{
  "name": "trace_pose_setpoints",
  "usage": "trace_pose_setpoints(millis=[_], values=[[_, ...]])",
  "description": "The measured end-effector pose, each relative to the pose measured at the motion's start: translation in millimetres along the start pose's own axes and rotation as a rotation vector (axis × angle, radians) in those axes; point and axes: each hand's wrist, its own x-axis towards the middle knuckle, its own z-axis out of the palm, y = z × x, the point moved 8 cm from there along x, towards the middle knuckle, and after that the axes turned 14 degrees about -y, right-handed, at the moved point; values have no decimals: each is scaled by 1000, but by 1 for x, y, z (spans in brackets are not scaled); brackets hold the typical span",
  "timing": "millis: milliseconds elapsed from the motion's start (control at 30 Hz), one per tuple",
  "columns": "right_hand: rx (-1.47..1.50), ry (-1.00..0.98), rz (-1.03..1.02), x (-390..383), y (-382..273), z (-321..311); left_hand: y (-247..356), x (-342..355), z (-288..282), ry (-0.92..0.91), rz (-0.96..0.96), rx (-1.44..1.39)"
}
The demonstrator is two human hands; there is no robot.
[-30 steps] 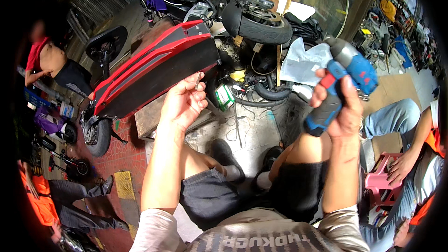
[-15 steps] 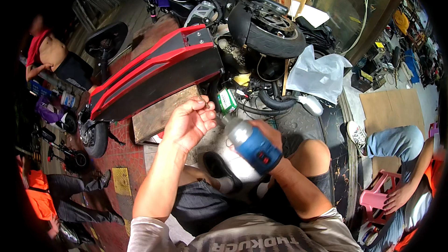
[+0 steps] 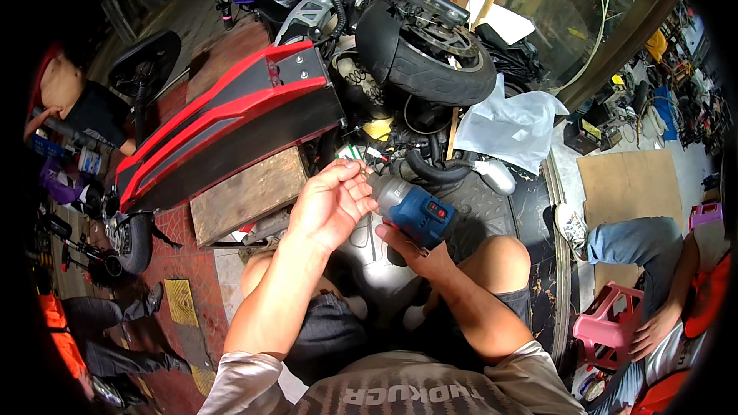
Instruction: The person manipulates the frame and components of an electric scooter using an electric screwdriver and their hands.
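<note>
Swung inward from the right, the blue cordless driver [image 3: 421, 211], gripped in the right hand [image 3: 413, 248], points up-left toward the left hand [image 3: 327, 207], which pinches a small metallic-looking piece [image 3: 364, 170] near its nose.

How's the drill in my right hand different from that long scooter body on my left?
The drill is blue and grey; the scooter body is black and red. The drill is compact, the scooter body far longer. The right hand holds the drill; the scooter body lies apart from that hand. Both show some red.
</note>
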Motion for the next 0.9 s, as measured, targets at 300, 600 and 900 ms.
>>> trace_pose_setpoints(millis=[300,600,900], values=[[-169,64,-164,20,-21,5,5,5,-17,82,-31,77],[-707,-111,-198,44,-19,13,28,17,-50,145,-158,210],[-807,-575,213,82,6,-5,18,44,-85,220,-277,249]])
